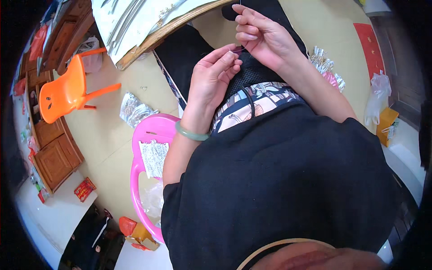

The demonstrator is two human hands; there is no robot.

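Above my lap, my left hand (215, 72) is closed in a pinch, thumb against forefinger. A thin dark thread (238, 51) shows at its fingertips and reaches toward the heel of my right hand (269, 39). That hand is higher and further right, its fingers curled and thumb and forefinger pinched at the top edge of the view. A very thin strand stands up from that pinch, too fine and cut off to tell more. A pale green bangle (191, 131) circles my left wrist. Below the hands lies dark mesh fabric (252, 72) over patterned cloth.
A wood-edged table (168, 32) with silvery strips stands ahead at left. An orange chair (67, 92) and a pink plastic seat (140, 135) holding a card wound with white trim (154, 157) are on my left. Shiny bundles (135, 110) lie on the floor.
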